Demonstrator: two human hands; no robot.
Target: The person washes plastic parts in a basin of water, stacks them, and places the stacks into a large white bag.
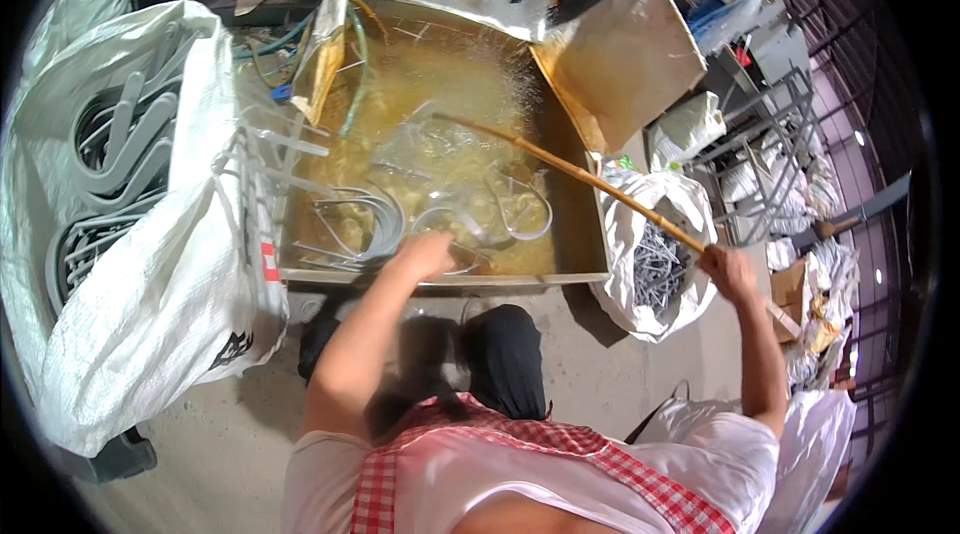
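My right hand (730, 272) is wrapped around one end of a long bamboo stick (590, 177). The stick slants left over a metal tank (450, 282) of cloudy yellowish water, its far tip at the water's surface. Over the tank's near rim, my left hand (425, 254) is closed with its fingers curled down; what they hold is hidden. Just left of it, several grey hook-shaped strips (375, 222) lie stacked inside the tank. Another curved piece (540, 219) shows in the water at the right, and clear pieces further back are blurred by ripples.
A big white woven sack (200, 204) full of grey hooked strips (125, 149) stands left of the tank. At the right is a white bag (648, 319) of small grey parts (655, 269). A cardboard sheet (620, 64) leans at the tank's right rim; a green hose (358, 74) hangs in.
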